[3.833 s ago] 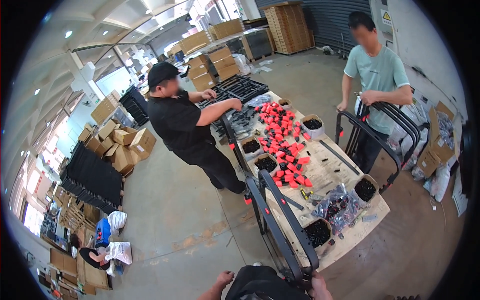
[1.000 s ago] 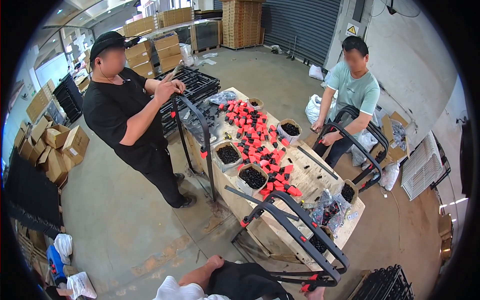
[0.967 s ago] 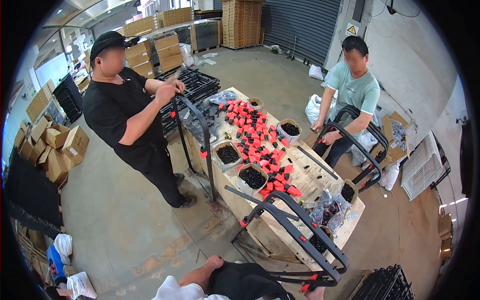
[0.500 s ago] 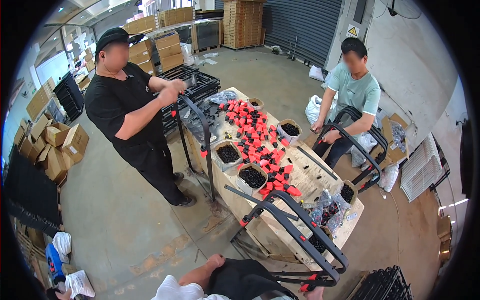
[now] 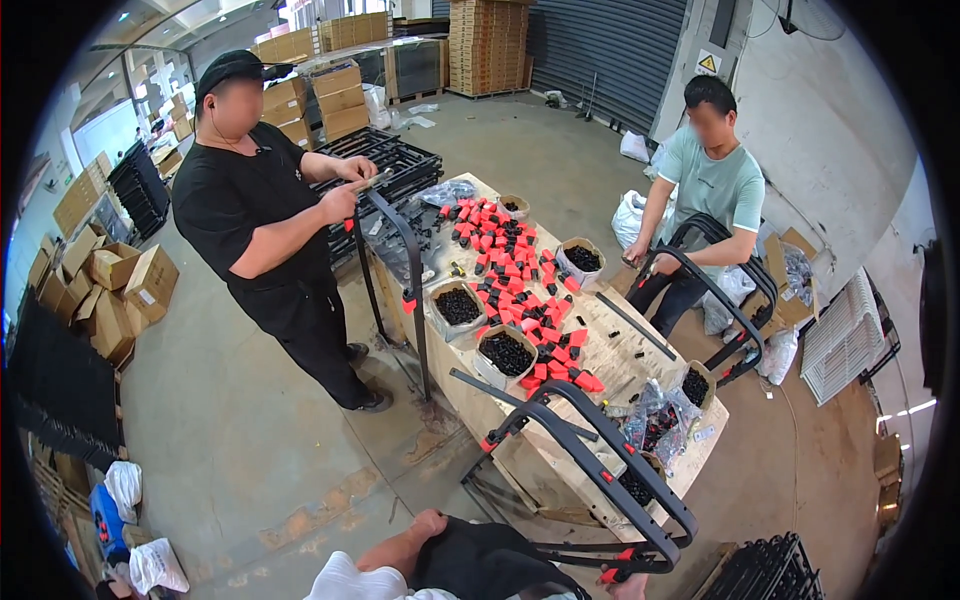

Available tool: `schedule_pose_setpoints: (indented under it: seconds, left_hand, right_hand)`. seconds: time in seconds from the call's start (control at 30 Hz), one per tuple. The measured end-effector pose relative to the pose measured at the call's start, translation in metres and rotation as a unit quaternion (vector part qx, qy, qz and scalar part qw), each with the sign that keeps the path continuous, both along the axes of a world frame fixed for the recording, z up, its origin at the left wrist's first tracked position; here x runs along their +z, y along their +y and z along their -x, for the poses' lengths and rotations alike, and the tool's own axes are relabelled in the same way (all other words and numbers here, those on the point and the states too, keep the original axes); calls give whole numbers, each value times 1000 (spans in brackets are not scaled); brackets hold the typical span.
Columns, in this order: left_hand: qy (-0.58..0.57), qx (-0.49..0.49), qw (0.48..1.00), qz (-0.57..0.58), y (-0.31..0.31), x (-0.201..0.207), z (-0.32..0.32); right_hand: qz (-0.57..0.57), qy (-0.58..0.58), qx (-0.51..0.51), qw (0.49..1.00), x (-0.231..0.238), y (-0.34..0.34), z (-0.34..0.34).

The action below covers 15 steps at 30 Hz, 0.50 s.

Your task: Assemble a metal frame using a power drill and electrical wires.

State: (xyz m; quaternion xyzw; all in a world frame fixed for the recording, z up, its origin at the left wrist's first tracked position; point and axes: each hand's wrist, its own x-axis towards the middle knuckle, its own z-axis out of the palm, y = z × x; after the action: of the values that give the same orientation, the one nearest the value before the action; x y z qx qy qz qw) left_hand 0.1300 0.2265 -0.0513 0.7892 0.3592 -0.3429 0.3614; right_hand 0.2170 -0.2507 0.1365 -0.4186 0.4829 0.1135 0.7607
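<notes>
At the lower edge, my right hand (image 5: 627, 589) is partly cut off; its fingers close on the lower end of a black bent-tube frame (image 5: 570, 446), beside a red fitting (image 5: 622, 568). The frame leans up over the near corner of the wooden worktable (image 5: 690, 462). Against the black cloth (image 5: 490, 555) over my lap rests my left hand (image 5: 431, 521). Its fingers are mostly hidden, and no object shows in it. Nearest the frame on the tabletop are a flat black bar (image 5: 485, 387) and a clear plastic bag (image 5: 660, 420) of small dark and red parts.
Red-and-black caps (image 5: 500, 250) lie heaped mid-table among several boxes of small black pieces (image 5: 505, 353). A person in black (image 5: 250, 200) stands left with a tool at another bent tube (image 5: 412, 270). A person in light green (image 5: 715, 180) handles frames at right. Cartons (image 5: 150, 285) lie far left.
The hands of the person in black have shifted at the top of the tube, and a tool now shows between them. My own hands and the frame stay in place.
</notes>
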Motion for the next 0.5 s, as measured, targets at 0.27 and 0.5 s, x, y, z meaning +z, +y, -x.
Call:
schedule_pose_setpoints:
  seconds: [0.27, 0.5]
  left_hand:
    - [-7, -9, 1000, 11, 0, -10, -6]
    - [-3, -19, 1000, 5, 1, -7, -19]
  right_hand:
    - [8, 3, 8, 1000, 5, -1, -1]
    - [11, 4, 12, 1000, 7, -2, -2]
